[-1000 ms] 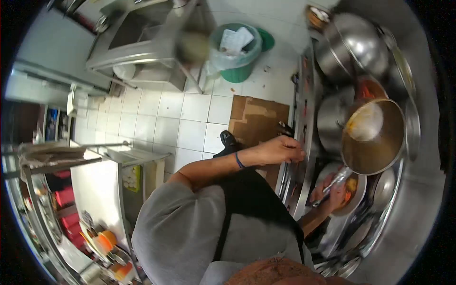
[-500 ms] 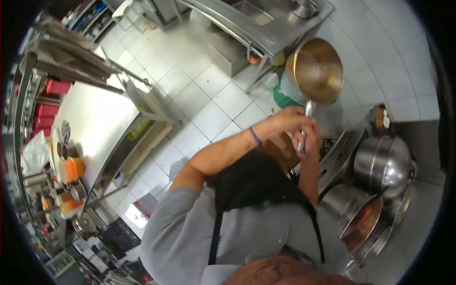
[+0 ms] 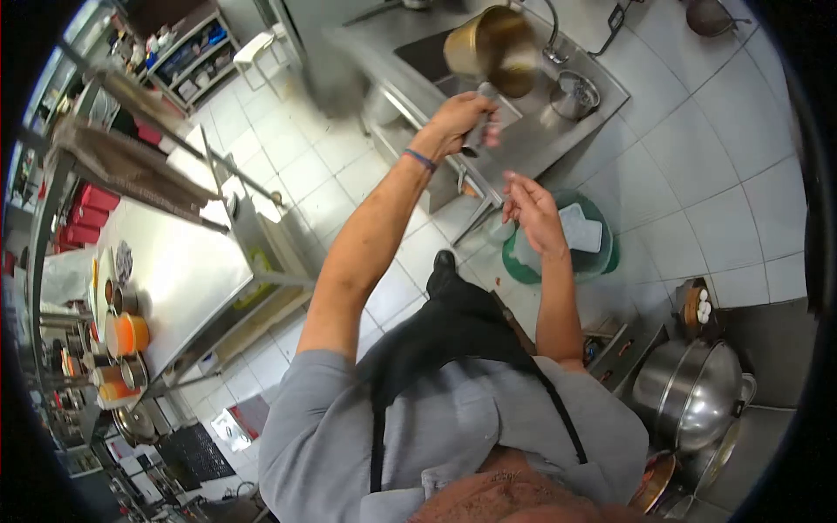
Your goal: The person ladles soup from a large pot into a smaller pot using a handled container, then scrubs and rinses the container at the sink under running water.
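From the head camera I see the brass-coloured saucepan (image 3: 466, 48) has swung away from the green bin (image 3: 521, 268) to the sink (image 3: 534, 144), just beyond the left hand (image 3: 462, 122), which grips its handle (image 3: 479, 122). The right hand (image 3: 536, 213) has let go and hangs apart, fingers loose, beside the bin; the left seemingly bears all the weight.

The floor (image 3: 307, 213) and wall (image 3: 719, 139) are tiled white; light glares off a counter (image 3: 192, 261), and a shelving unit (image 3: 197, 71) stands beyond.
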Action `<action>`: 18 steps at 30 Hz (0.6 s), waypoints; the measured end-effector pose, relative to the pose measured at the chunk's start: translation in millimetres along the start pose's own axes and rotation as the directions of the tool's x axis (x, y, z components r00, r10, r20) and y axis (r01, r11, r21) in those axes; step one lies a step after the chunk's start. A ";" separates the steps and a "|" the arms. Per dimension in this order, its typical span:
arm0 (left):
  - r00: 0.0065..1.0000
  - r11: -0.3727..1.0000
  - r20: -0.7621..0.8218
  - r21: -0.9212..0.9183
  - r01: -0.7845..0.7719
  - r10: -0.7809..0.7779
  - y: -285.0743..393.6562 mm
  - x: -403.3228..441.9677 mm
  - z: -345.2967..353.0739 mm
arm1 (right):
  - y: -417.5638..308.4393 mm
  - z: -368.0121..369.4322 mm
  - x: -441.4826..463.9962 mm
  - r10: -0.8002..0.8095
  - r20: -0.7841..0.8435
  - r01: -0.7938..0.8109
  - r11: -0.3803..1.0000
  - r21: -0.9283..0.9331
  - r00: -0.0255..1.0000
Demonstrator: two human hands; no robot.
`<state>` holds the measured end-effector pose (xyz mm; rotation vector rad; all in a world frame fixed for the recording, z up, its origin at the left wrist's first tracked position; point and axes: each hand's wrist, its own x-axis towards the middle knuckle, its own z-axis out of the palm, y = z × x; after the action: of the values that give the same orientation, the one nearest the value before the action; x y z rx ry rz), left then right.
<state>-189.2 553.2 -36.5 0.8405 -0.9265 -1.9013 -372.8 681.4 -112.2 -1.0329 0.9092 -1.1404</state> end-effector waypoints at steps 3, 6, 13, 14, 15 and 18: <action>0.999 0.993 0.013 0.113 0.032 -0.034 5.8 57.4 -31.1 | -0.8 -50.5 53.5 -0.018 -0.157 -0.003 0.991 -0.136 0.987; 0.992 0.983 -0.029 0.132 0.127 -0.125 1.5 101.5 -47.9 | -9.1 -96.0 105.8 -0.149 -0.251 0.073 0.955 -0.286 0.956; 0.966 0.962 -0.083 0.104 0.251 -0.243 4.6 147.5 -62.2 | -58.3 -183.6 274.1 -0.513 -0.107 0.115 0.381 -0.917 0.852; 0.966 0.961 -0.085 0.115 0.253 -0.244 7.5 152.4 -62.6 | -62.0 -196.0 302.7 -0.561 -0.047 0.126 0.266 -0.956 0.826; 0.967 0.962 -0.083 0.115 0.248 -0.239 9.3 156.6 -65.6 | -63.9 -207.3 329.8 -0.561 -0.051 0.067 0.188 -0.980 0.826; 0.966 0.957 -0.075 0.137 0.255 -0.246 15.0 169.5 -77.5 | -67.5 -239.9 393.2 -0.569 -0.075 -0.082 0.013 -0.997 0.819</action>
<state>-191.6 376.0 -96.4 1.1400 -0.9707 -2.0300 -542.4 248.4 -133.8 -2.2386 2.2109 -0.9420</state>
